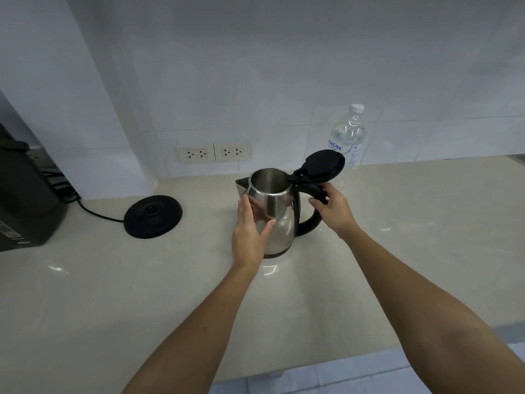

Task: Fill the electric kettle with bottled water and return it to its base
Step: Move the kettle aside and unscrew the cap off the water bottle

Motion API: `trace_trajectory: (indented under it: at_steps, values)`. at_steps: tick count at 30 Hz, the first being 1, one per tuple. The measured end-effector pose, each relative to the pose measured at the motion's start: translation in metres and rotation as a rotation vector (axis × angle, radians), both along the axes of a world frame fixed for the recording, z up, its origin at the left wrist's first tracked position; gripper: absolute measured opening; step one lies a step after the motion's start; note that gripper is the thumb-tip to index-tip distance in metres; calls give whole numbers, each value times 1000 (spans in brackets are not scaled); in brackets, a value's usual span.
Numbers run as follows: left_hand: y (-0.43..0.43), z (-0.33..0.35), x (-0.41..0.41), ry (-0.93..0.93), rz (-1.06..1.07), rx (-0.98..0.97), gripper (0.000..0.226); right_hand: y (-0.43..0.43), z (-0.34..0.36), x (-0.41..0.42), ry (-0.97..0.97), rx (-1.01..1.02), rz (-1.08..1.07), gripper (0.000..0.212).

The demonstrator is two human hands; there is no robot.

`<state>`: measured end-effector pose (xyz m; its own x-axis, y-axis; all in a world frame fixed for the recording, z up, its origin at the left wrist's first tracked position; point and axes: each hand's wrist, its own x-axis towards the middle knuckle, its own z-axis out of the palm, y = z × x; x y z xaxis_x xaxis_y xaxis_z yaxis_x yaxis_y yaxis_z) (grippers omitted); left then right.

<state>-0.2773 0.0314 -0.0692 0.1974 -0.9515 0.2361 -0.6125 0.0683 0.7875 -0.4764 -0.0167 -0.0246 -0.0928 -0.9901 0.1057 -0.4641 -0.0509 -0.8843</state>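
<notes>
Head view: one steel kettle [277, 220], lid [324, 163] flipped open, stands on a pale counter [113, 280]. Left hand [250, 231] lies flat-fingered against its side; right hand [332, 209] grips its handle. One round base [153, 216] sits apart at left, one capped water bottle [350, 132] behind, two wall sockets [213, 153] beyond.

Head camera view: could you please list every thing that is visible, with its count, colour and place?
kettle: one, steel and black, mid-counter, off its base, lid open
kettle base: one, black, on the counter left of the kettle
cord: one, black, running left from the kettle base
water bottle: one, clear with white cap, upright behind the kettle, by the wall
wall sockets: two plates, cream, on the tiled wall
appliance: one, black, far left
counter: one, beige, along the wall
left hand: one, fingers flat against the kettle's body
right hand: one, gripping the kettle's handle
</notes>
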Motion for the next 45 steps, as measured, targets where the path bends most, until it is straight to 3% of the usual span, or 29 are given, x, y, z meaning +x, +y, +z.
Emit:
trace_trajectory:
  at_steps: [12, 21, 29, 40, 45]
  values:
    - [4, -4, -1, -5, 5, 2, 87, 3, -6, 3, 159, 12, -85, 45]
    - [9, 2, 7, -45, -68, 16, 89, 16, -7, 5, 144, 85, -126, 46]
    - [13, 13, 11, -71, -106, -12, 75, 23, 10, -8, 403, 230, -74, 56]
    - [-24, 92, -21, -153, -110, -276, 56, 9, 61, -53, 745, 45, -151, 51]
    - [-51, 136, -75, -136, -185, -303, 57, -15, 94, -88, 764, -27, -137, 51]
